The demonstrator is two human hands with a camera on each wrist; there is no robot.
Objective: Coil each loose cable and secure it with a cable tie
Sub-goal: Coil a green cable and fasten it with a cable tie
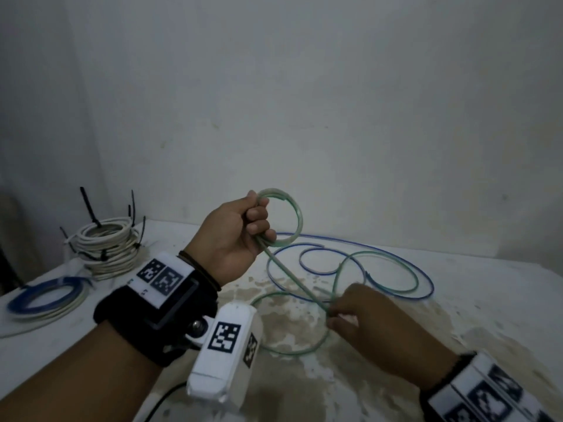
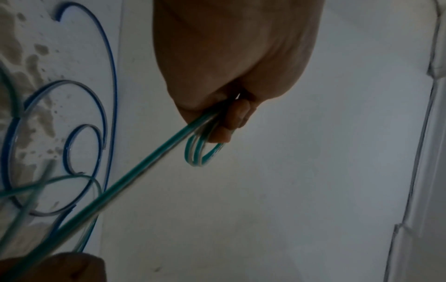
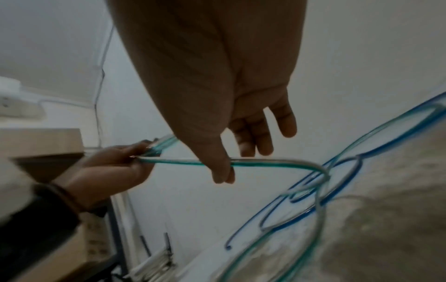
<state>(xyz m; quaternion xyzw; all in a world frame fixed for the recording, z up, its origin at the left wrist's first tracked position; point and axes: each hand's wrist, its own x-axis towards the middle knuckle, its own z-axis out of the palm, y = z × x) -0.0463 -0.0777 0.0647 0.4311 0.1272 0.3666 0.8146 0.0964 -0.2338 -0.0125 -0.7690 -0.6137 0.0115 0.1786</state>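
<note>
My left hand (image 1: 243, 236) is raised above the table and grips a small coil of the green cable (image 1: 294, 214) in its curled fingers (image 2: 231, 122). From the coil (image 2: 200, 152) a straight run of green cable (image 1: 292, 278) slants down to my right hand (image 1: 344, 315), which pinches it between thumb and forefinger (image 3: 222, 171) while the other fingers hang loose. The rest of the green cable (image 3: 321, 190) lies in loose loops on the table. A blue cable (image 1: 396, 263) lies loose beneath and behind it.
At the back left of the stained white table (image 1: 472, 300) stand white cable coils (image 1: 106, 248) bound with black cable ties (image 1: 91, 208). A flat blue and white coil (image 1: 45, 300) lies at the left edge. The wall is close behind.
</note>
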